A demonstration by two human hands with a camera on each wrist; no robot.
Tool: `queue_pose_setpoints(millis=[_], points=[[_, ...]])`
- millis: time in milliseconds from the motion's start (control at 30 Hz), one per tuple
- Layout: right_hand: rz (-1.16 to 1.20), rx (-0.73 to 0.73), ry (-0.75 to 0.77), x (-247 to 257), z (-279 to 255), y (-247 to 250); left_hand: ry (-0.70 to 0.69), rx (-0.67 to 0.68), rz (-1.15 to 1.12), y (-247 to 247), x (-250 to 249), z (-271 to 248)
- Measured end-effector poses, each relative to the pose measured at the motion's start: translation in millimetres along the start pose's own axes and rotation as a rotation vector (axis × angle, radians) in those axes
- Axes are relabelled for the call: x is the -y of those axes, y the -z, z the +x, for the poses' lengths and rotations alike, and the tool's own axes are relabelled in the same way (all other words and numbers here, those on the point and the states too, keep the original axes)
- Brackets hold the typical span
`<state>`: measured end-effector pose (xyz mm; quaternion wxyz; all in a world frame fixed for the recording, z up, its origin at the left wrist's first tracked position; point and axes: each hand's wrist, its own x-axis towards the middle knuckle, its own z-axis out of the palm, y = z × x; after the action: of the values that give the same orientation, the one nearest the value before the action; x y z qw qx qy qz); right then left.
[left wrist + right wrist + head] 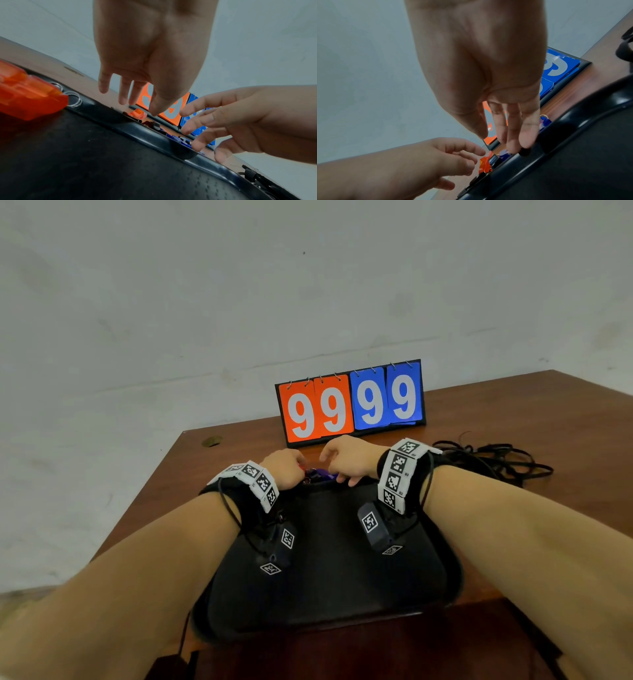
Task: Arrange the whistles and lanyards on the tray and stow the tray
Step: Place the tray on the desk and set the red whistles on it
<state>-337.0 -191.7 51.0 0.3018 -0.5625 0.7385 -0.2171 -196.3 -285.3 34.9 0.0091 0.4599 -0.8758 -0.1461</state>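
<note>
A black tray [325,577] lies on the wooden table in front of me. One orange whistle [30,100] with metal rings sits inside the tray near its far rim. Just beyond that rim, on the table, lie a small orange whistle [301,470] [485,163] and a blue whistle [323,474] [504,154]. My left hand [287,467] [140,106] hovers over the small orange whistle with loose fingers, holding nothing. My right hand [342,463] [500,142] reaches over the rim, its straight fingertips at the blue whistle. A tangle of black lanyards [496,460] lies on the table to the right.
A flip scoreboard [352,405] showing orange 99 and blue 99 stands just behind the whistles, close to both hands. The table's left edge [144,501] runs near the tray. A pale wall rises behind the table.
</note>
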Motion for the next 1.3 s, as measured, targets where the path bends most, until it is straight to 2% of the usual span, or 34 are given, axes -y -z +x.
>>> queue_pose_setpoints(millis=[267,467,733,933,1100,1300], points=[[0.044,-0.125,-0.043,-15.1,-5.5,16.4,0.014,0.083,0.032,-3.0,1.6,11.8],[0.040,-0.144,-0.106,-22.6,-12.1,23.1,-0.010,0.110,0.040,-7.1,4.4,11.3],[-0.014,-0.144,-0.063,-5.2,-8.8,13.2,-0.013,-0.172,-0.148,6.0,12.8,-0.5],[-0.211,-0.063,-0.042,6.8,-1.5,-1.4,-0.015,-0.340,-0.313,16.4,32.5,-20.5],[-0.377,-0.010,-0.091,12.4,12.4,-13.8,-0.021,-0.318,-0.354,21.7,51.4,-37.4],[-0.463,-0.028,-0.135,13.1,20.5,-19.1,-0.011,-0.254,-0.574,30.2,65.3,-58.1]])
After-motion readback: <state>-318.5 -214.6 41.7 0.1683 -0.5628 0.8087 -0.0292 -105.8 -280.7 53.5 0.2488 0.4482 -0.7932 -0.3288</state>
